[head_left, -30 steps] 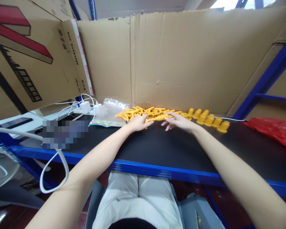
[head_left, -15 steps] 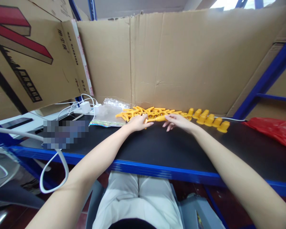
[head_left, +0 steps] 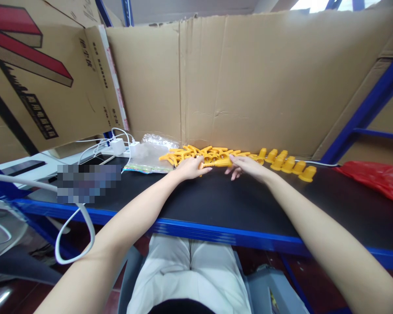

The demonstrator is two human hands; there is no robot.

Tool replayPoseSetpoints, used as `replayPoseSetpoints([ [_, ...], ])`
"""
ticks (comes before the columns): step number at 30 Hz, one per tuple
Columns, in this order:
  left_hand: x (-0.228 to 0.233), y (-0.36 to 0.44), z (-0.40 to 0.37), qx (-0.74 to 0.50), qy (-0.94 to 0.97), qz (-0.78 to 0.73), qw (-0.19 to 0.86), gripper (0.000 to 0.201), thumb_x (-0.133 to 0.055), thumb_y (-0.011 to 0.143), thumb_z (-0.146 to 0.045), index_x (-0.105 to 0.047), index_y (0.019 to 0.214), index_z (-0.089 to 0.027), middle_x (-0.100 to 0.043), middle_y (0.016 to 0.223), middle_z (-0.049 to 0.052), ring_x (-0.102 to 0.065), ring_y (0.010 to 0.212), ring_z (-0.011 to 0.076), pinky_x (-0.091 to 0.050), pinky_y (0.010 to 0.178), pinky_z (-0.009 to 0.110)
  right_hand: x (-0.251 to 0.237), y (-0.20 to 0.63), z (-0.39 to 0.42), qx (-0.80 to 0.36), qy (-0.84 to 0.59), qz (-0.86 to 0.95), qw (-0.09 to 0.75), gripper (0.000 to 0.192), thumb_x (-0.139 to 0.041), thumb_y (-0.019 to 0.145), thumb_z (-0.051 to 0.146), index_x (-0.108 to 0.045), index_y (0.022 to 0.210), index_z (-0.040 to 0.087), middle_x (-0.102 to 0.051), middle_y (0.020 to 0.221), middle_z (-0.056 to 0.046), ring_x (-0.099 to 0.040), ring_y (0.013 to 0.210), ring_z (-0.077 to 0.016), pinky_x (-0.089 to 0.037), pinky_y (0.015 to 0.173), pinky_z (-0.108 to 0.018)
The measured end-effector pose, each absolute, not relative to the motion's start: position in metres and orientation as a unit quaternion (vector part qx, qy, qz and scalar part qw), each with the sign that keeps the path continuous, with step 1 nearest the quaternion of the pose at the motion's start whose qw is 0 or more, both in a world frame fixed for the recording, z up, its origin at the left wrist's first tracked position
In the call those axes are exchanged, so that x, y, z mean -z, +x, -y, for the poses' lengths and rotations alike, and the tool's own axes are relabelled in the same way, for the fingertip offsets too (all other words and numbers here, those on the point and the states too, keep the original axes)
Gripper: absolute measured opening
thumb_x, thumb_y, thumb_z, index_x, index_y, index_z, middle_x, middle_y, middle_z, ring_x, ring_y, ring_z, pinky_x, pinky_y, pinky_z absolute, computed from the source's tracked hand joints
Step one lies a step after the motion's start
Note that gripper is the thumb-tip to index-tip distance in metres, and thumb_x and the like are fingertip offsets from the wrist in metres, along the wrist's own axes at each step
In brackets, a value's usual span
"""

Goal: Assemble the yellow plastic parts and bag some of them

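A creased cardboard wall backs the black desk, with a printed carton leaning at the left. Far right lies a red bag; at the left, a clear plastic bag beside a white charger. Against the cardboard sits a heap of yellow plastic pieces, with a row of yellow caps just to its right. The left hand and the right hand meet at the heap's front edge — together they pinch one long yellow piece, each grip closed on one end, other fingers loosely spread.
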State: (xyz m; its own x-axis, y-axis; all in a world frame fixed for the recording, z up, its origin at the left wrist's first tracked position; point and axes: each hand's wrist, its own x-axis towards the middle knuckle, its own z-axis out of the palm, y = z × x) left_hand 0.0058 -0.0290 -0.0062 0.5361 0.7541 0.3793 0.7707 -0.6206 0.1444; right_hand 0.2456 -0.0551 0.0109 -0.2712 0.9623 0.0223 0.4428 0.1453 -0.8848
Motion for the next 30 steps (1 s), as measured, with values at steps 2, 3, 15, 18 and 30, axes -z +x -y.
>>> replayPoseSetpoints([
  [2,0.006,0.006,0.028,0.207,-0.875,0.436,0.019,0.048,-0.038,0.081,-0.065,-0.052,0.087,-0.019,-0.063,0.076,0.005,-0.060,0.072,0.0216,-0.042,0.063,0.029,-0.012,0.248,0.056,-0.410,-0.500,0.687,0.331,0.041,-0.051,0.084,0.050,-0.055,0.104,0.014,-0.069,0.090,-0.012,-0.065,0.057,-0.0133,-0.050,0.051,-0.022],
  [3,0.006,0.006,0.028,0.207,-0.876,0.436,0.018,0.048,-0.038,0.081,-0.065,-0.052,0.087,-0.019,-0.063,0.076,0.005,-0.060,0.072,0.0216,-0.042,0.063,0.029,-0.013,0.249,0.056,-0.412,-0.493,0.689,0.336,0.040,-0.056,0.083,0.045,-0.053,0.110,0.016,-0.068,0.095,-0.011,-0.066,0.061,-0.0132,-0.051,0.054,-0.022],
  [15,0.004,0.005,0.029,0.215,-0.877,0.430,-0.002,0.053,-0.028,0.083,-0.068,-0.052,0.088,-0.020,-0.064,0.081,0.006,-0.060,0.074,0.0218,-0.041,0.062,0.029,-0.011,0.250,0.054,-0.396,-0.487,0.698,0.344,0.036,-0.057,0.081,0.047,-0.058,0.096,0.014,-0.068,0.091,-0.010,-0.064,0.061,-0.0124,-0.050,0.058,-0.024],
  [18,0.004,0.004,0.030,0.209,-0.878,0.430,0.003,0.054,-0.029,0.082,-0.068,-0.052,0.088,-0.020,-0.065,0.081,0.006,-0.060,0.075,0.0221,-0.042,0.064,0.029,-0.011,0.247,0.055,-0.388,-0.492,0.703,0.336,0.044,-0.055,0.079,0.056,-0.059,0.085,0.013,-0.069,0.084,-0.011,-0.062,0.057,-0.0120,-0.049,0.056,-0.024],
  [30,0.002,0.006,0.031,0.204,-0.874,0.441,0.006,0.053,-0.031,0.081,-0.068,-0.053,0.091,-0.020,-0.064,0.082,0.006,-0.060,0.077,0.0228,-0.042,0.065,0.030,-0.018,0.257,0.058,-0.439,-0.428,0.709,0.349,0.059,-0.070,0.069,0.046,-0.046,0.114,0.016,-0.070,0.077,-0.005,-0.063,0.057,-0.0137,-0.049,0.060,-0.028],
])
